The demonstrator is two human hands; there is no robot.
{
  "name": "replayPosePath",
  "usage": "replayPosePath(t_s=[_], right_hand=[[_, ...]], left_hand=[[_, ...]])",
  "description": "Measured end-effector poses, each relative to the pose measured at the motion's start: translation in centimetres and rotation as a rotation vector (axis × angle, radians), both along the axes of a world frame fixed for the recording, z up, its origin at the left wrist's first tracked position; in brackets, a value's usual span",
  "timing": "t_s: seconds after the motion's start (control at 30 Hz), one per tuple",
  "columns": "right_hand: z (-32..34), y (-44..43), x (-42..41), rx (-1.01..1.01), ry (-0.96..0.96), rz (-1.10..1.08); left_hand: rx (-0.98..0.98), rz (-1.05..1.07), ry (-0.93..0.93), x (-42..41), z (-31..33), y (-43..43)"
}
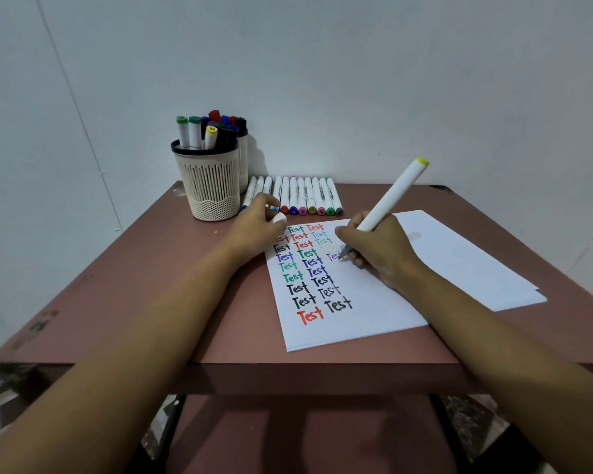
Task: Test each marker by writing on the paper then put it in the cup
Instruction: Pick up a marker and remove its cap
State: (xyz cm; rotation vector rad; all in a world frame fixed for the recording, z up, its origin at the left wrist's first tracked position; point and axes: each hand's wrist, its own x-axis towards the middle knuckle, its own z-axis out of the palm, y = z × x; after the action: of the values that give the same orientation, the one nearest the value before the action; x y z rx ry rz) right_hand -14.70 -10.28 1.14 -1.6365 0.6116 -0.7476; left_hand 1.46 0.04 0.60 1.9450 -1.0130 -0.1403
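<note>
Over paper, right hand clamps white yellow-ended marker; left hand pinches white cap.

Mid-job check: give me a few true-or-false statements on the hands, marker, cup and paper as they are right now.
1. The right hand grips a white marker with a yellow-green end, tip down at the white paper. True.
2. The left hand holds nothing. False: it pinches a small white cap.
3. The beige slotted cup stands empty. False: capped markers stand in it.
4. A row of white markers lies on the brown table behind the paper. True.
</note>
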Motion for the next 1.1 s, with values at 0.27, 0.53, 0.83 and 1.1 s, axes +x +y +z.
replayPosePath(t_s=[0.27, 0.53, 0.83, 1.1], right_hand=[[0.15, 0.39, -0.02, -0.04, 0.036, 0.038], [0.13, 0.61, -0.09, -0.109, 0.064, -0.013], [0.09, 0.76, -0.15, -0.117, 0.093, 0.027], [0.29, 0.09, -0.21, 0.067, -0.054, -0.051]], left_hand=[[0.017, 0.011, -0.009, 0.24, -0.08, -0.12], [0.018, -0.004, -0.023, 0.27, -0.04, -0.07], [0.031, -0.007, -0.041, 0.28, -0.04, -0.07], [0.041, -0.011, -0.047, 0.4, -0.07, -0.08]])
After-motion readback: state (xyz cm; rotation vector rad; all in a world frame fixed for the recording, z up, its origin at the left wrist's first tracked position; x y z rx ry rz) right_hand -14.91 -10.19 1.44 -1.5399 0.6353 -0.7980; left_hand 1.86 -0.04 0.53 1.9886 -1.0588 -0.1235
